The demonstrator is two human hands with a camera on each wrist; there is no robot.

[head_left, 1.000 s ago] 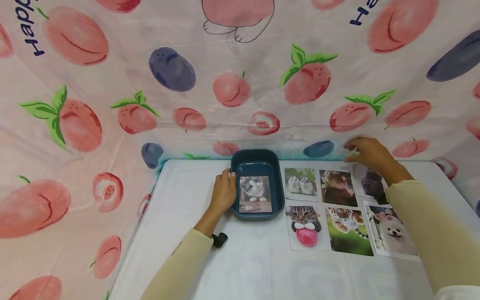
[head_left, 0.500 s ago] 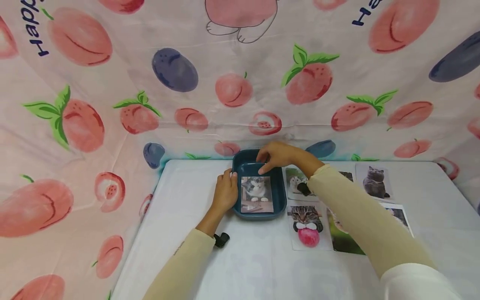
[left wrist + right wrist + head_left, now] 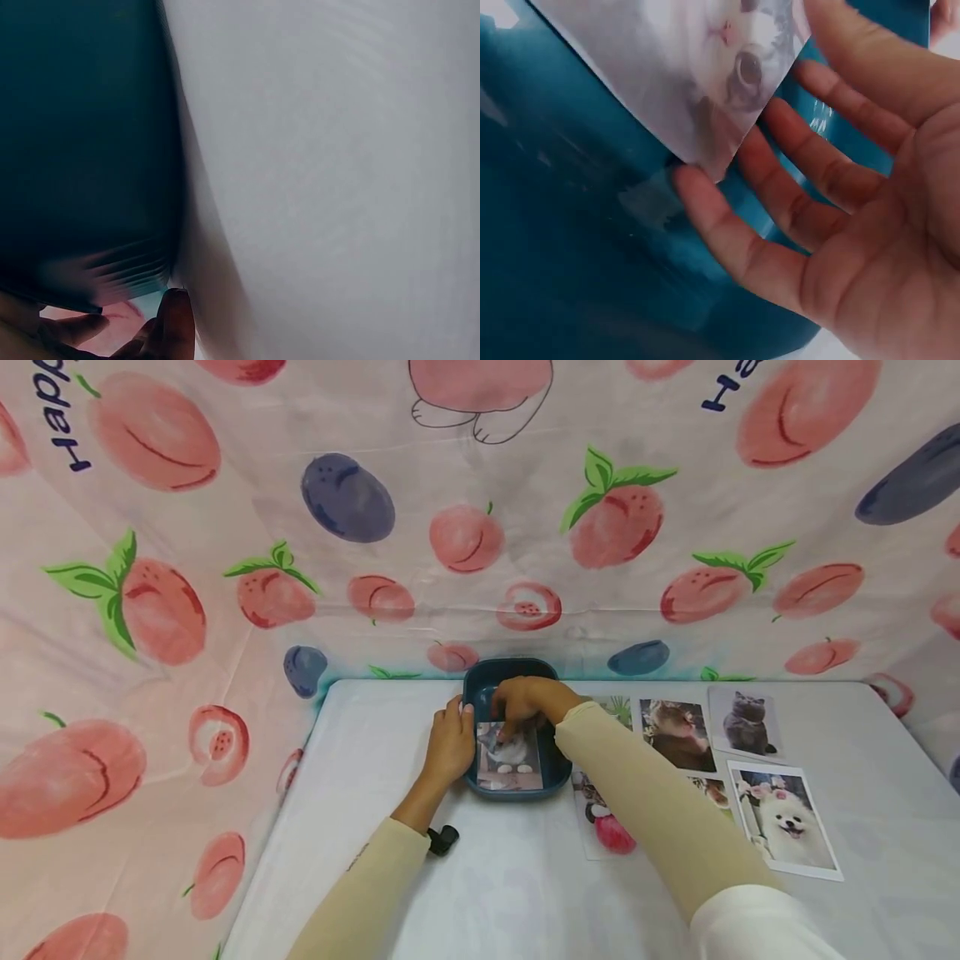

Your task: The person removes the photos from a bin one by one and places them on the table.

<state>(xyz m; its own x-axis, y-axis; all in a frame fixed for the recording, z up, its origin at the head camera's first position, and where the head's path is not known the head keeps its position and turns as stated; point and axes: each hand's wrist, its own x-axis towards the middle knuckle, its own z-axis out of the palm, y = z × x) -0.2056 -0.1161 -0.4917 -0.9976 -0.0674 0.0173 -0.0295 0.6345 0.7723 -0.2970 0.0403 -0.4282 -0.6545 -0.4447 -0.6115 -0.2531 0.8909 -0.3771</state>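
Note:
A dark teal plastic box (image 3: 561, 768) stands on the white table, and my left hand (image 3: 450, 743) holds it by its left side. In the left wrist view, the left fingers (image 3: 176, 319) show at the box's edge. Inside the box is a photo card of a grey-and-white cat (image 3: 510, 770). My right hand (image 3: 528, 697) reaches into the box from the right, its thumb over the card's upper part. In the right wrist view, the right fingers (image 3: 772, 262) lie along the card's edge, their tips at or behind it.
Right of the box lie several photo cards: a reddish-brown animal (image 3: 678, 735), a grey cat (image 3: 748, 722), a white dog (image 3: 787, 818) and a cat with a pink ball (image 3: 615, 835), partly under the right sleeve (image 3: 660, 802). A fruit-print cloth (image 3: 465, 468) hangs behind the table.
My right hand has come left from above the grey cat card, over the box, and down onto the cat card inside. That card has shifted slightly toward me. My left hand has stayed put.

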